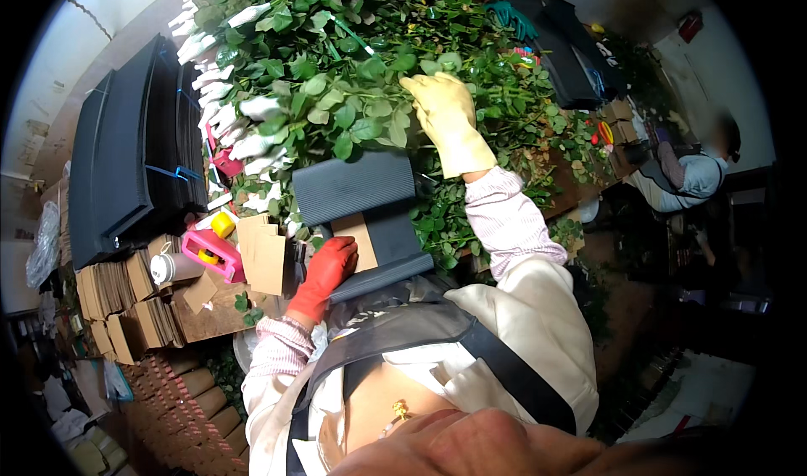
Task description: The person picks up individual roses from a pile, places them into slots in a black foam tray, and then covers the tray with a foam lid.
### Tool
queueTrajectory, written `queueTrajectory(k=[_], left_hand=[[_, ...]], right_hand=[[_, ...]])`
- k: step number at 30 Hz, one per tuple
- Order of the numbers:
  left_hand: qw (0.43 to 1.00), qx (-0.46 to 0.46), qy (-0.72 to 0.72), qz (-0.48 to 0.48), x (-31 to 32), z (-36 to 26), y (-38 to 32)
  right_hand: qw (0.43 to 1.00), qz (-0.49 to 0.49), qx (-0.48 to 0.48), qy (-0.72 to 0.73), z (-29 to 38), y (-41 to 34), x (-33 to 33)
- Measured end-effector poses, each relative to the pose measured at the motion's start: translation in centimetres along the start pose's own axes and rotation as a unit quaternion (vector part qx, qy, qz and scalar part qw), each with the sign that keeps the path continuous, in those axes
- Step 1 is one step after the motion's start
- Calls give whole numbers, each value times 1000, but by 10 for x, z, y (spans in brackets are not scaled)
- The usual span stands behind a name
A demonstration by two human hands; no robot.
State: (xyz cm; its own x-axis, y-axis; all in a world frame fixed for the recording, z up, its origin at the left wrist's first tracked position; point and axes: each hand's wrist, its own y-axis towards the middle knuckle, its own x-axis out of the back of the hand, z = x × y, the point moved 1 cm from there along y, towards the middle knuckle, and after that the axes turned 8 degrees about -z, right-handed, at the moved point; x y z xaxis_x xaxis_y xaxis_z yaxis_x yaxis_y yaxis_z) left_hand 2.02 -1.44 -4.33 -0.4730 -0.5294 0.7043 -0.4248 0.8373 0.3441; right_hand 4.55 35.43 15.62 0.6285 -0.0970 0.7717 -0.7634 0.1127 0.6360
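My left hand (326, 273), in a red rubber glove, curls over the left edge of a brown cardboard piece (354, 233). That piece lies on a dark corrugated sheet (394, 231), whose far and near ends fold up in front of my body. Farther off, my right hand (444, 113), in a pale yellow rubber glove, reaches in among leafy cut stems (353, 107). Its fingers touch the foliage, but whether they grip a stem is hidden. White sleeve nets (217, 120) cover the heads at the left end of the pile.
Bundled dark corrugated sheets (135, 148) stand at left. Near them are a pink tape dispenser (214, 255), a lidded cup (173, 268) and cardboard pieces (261, 252). At the far right are more dark sheets (564, 54), teal gloves (512, 19) and a seated person (687, 173).
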Motion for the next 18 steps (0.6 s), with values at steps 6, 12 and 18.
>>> queueTrajectory(k=[6, 12, 18], left_hand=[[1000, -23, 0, -3, 2, 0, 2], [992, -79, 94, 18, 9, 0, 8], [992, -48, 102, 56, 8, 3, 1]], right_hand=[[978, 113, -177, -18, -36, -21, -1], [987, -42, -74, 135, -13, -26, 21], [914, -91, 6, 396, 14, -31, 79]])
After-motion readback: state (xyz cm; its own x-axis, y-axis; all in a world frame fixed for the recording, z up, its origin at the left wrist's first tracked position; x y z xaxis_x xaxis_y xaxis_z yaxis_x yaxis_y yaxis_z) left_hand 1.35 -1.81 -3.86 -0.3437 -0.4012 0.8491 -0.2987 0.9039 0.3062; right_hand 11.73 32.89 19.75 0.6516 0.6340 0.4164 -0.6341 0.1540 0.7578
